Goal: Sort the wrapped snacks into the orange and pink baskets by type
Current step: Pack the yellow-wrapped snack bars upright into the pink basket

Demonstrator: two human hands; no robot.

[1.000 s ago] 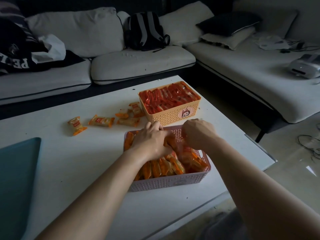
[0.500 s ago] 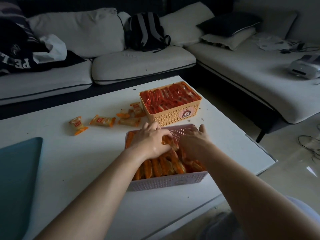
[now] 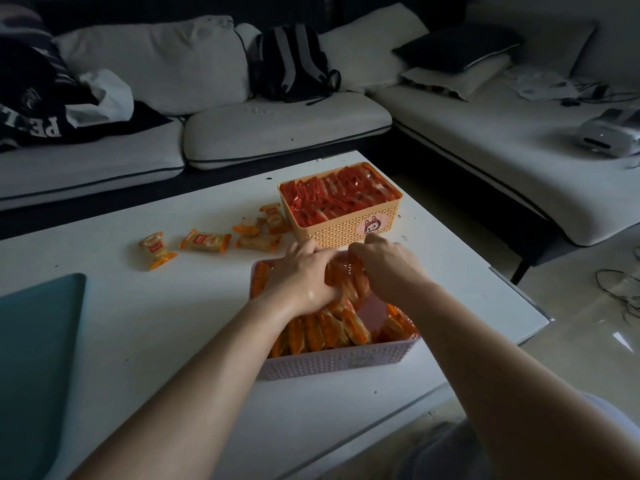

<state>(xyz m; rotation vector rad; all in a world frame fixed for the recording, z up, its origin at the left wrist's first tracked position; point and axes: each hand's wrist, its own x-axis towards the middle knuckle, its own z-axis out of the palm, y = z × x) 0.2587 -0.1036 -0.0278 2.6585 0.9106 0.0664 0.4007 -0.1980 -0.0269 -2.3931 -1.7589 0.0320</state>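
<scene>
The pink basket [image 3: 332, 363] stands near the table's front edge, holding several orange-wrapped snacks [image 3: 329, 330] set upright in rows. Both hands are inside its far half. My left hand [image 3: 304, 275] and my right hand [image 3: 388, 268] press a bunch of orange-wrapped snacks [image 3: 346, 282] between them. A bare patch of basket floor shows at the right. Behind it the orange basket [image 3: 346, 230] is packed with red-wrapped snacks [image 3: 332, 199]. Several orange-wrapped snacks [image 3: 206, 240] lie loose on the table to the left of the orange basket.
The white table [image 3: 156, 341] carries a teal tray [image 3: 34, 358] at its left edge. Its right edge drops to a shiny floor with cables [image 3: 620, 292]. A sofa with a backpack [image 3: 294, 64] and cushions runs behind and to the right.
Both hands dipped toward the near side of the pink basket, then came back to its far end, gathering a bunch of orange snacks between them. A bare patch has opened at the basket's right.
</scene>
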